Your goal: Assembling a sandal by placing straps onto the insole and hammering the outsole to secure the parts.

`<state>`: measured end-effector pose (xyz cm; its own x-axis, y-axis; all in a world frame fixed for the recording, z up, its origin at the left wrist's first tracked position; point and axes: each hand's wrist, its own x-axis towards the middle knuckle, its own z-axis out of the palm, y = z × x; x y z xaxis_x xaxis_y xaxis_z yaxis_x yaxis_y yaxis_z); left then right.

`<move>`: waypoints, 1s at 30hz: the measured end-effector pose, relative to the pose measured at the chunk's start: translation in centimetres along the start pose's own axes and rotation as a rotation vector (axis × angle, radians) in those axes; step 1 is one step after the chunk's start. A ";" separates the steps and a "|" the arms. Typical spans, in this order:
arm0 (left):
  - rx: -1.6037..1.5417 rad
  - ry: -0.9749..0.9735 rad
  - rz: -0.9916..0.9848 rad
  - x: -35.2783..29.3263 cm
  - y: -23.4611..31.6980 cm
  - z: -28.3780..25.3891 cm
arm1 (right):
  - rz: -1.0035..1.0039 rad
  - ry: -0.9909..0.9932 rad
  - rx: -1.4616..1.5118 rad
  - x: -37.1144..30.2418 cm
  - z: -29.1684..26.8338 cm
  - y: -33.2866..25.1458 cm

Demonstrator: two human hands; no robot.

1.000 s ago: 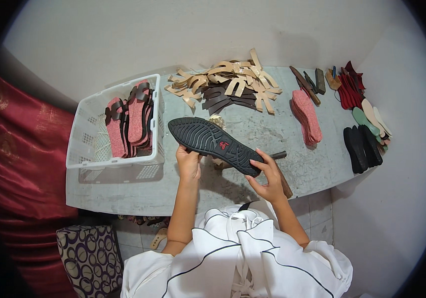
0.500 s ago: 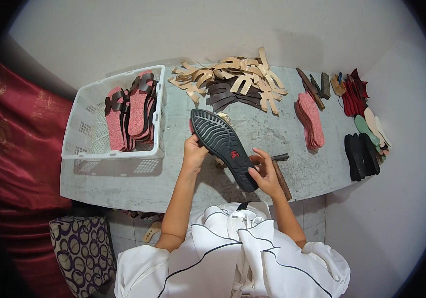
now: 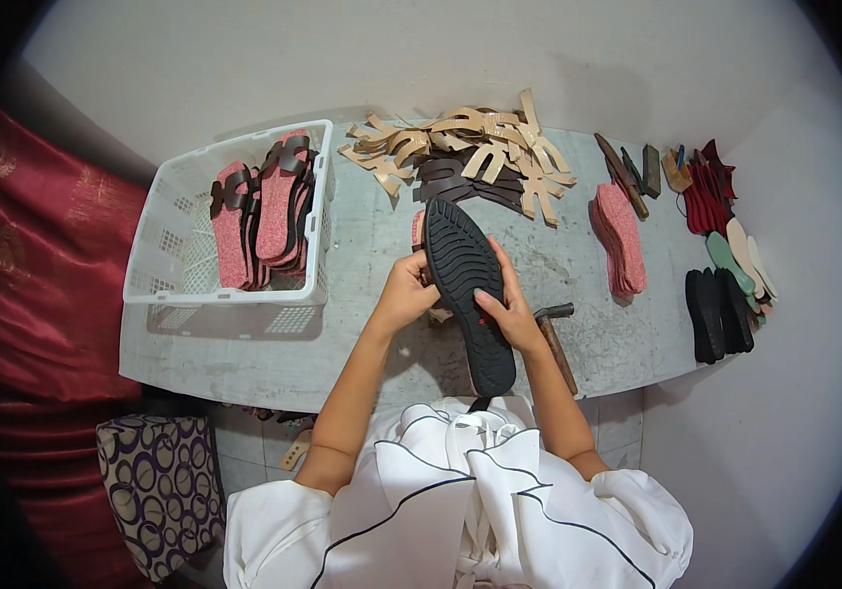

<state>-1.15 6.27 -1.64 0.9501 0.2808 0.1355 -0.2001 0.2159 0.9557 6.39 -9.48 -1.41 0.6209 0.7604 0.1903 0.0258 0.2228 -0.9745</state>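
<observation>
Between my two hands, above the front middle of the table, is a sandal (image 3: pixel 461 257) with its black ridged sole turned up toward me. My left hand (image 3: pixel 407 292) is closed on its left edge, where a bit of the pink insole shows. On the other side my right hand (image 3: pixel 511 309) grips it, thumb pressed on the sole near a small red mark and fingers along the edge. The sandal's upper side is mostly hidden. Beneath and to the right of my right hand lies a hammer (image 3: pixel 555 351) with a wooden handle.
A white plastic basket (image 3: pixel 143 245) at left holds several pink sandals (image 3: pixel 237 221) with dark straps. Tan strap pieces (image 3: pixel 485 126) and dark brown ones (image 3: pixel 455 182) lie behind my hands. To the right are pink insoles (image 3: pixel 619 240), black soles (image 3: pixel 706 316), hand tools (image 3: pixel 625 177) and red pieces (image 3: pixel 701 201).
The sandal has turned more upright, its lower end swinging toward me. My right hand has moved from the heel end up the right edge, its thumb now on the sole's middle.
</observation>
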 end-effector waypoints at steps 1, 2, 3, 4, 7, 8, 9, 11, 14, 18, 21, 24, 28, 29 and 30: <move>-0.001 0.001 -0.002 -0.1 0.0 0.0 | 0.002 0.000 0.001 0.0 0.0 0.0; -0.006 -0.011 0.024 -0.3 0.0 0.1 | -0.019 0.020 -0.029 -0.1 0.2 0.0; -0.012 -0.023 0.051 -0.4 0.0 0.2 | -0.039 0.041 -0.059 -0.2 0.3 -0.1; -0.012 -0.023 0.050 -0.5 0.0 0.2 | -0.038 0.041 -0.058 -0.3 0.4 -0.2; 0.000 -0.034 0.046 -0.8 0.0 0.2 | -0.058 0.047 -0.103 -0.2 0.5 -0.6; -0.004 -0.027 0.049 -0.9 -0.1 0.2 | -0.044 0.024 -0.048 -0.2 0.5 -0.8; -0.008 -0.019 0.052 -0.9 -0.1 0.2 | -0.030 0.001 0.007 -0.2 0.5 -0.9; -0.008 -0.007 0.070 -1.1 0.2 0.6 | -0.048 0.010 -0.020 -0.3 0.6 -1.3; 0.089 0.001 0.091 -1.6 1.0 1.0 | -0.056 0.006 -0.039 -0.3 0.5 -1.8; 0.761 0.002 0.340 -1.8 2.2 0.8 | -0.067 0.024 -0.033 -0.9 0.9 -2.3; 0.801 0.011 0.386 -1.9 2.5 1.3 | -0.054 0.049 0.072 -1.1 1.5 -2.5; 0.793 0.103 0.448 -2.3 2.3 2.1 | -0.052 0.061 0.134 -1.4 2.3 -3.1; 0.757 0.210 0.522 -2.1 2.6 3.1 | -0.037 0.073 0.206 -1.6 3.0 -3.7; 0.769 0.265 0.557 -1.9 2.5 3.3 | -0.046 0.068 0.212 -1.5 3.0 -3.7; 0.781 0.320 0.592 -1.8 2.5 3.3 | -0.055 0.063 0.218 -1.5 3.0 -3.7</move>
<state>-2.56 3.20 1.35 0.6189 0.4056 0.6727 -0.2954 -0.6734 0.6777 3.00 -9.62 2.26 0.6712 0.7052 0.2284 -0.1040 0.3947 -0.9129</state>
